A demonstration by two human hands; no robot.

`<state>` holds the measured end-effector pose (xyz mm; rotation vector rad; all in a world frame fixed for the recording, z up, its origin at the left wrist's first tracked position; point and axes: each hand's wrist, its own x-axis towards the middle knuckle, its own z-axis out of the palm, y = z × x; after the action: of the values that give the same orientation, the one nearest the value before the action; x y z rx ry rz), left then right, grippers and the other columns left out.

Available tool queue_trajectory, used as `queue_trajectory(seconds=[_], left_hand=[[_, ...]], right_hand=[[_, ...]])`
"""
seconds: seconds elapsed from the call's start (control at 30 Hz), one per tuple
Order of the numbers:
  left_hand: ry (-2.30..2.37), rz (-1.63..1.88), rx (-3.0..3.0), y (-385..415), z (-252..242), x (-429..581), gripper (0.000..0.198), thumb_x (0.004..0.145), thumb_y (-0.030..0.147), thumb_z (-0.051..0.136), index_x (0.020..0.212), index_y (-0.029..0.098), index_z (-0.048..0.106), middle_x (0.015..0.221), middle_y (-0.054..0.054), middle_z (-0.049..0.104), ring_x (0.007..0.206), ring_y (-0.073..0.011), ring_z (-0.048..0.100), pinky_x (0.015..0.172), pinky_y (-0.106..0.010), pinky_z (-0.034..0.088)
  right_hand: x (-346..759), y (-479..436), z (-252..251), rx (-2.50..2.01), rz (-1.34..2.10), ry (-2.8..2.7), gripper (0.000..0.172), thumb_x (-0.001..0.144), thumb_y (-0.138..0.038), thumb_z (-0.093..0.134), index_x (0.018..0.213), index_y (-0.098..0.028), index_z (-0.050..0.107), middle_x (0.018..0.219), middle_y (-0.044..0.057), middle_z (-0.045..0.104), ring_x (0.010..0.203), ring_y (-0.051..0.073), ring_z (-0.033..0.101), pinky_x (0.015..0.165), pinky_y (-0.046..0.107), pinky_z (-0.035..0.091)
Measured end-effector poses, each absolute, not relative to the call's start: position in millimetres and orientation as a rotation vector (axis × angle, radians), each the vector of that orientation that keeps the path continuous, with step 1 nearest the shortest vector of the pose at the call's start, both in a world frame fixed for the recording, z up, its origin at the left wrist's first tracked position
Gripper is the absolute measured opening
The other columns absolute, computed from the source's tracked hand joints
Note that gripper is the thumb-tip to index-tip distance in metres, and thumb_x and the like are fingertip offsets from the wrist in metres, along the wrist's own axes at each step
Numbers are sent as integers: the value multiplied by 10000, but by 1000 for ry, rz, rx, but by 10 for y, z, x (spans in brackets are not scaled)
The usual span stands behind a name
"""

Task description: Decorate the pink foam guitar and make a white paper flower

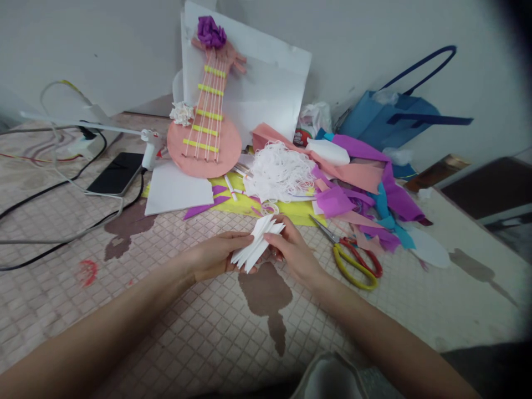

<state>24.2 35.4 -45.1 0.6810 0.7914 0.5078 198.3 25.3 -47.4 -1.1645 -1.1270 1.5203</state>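
Note:
Both of my hands meet over the middle of the table around a bundle of pleated white paper (256,244). My left hand (220,252) pinches its left side, thumb on top. On the right side, my right hand (297,249) closes on the paper with its thumb pressed down. The folds fan out at both ends of the bundle. Just beyond my hands lies a heap of white string (280,172). Scissors (353,257) with yellow and red handles rest to the right of my right hand.
A pink paper instrument (203,147) with yellow strips and a purple paper flower (211,31) leans on a white board (266,83). At left are a glue gun (150,148), a phone (116,173) and cables. Purple paper scraps (336,200) and a blue bag (386,119) occupy the right.

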Motion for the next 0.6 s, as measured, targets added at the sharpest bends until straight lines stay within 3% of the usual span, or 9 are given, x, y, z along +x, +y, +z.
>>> queue_trajectory(seconds=[0.6], left_hand=[[758,510,645,330,-471,263,214,838,260,577,926,76,642,845,-109,669,677,-137,601,628,-278,527]], right_hand=[[1950,250,-497,-1108,1556,-1127,201,754,-269,619,895,-225,482,623,-77,515,457,51,454,381,164,267]])
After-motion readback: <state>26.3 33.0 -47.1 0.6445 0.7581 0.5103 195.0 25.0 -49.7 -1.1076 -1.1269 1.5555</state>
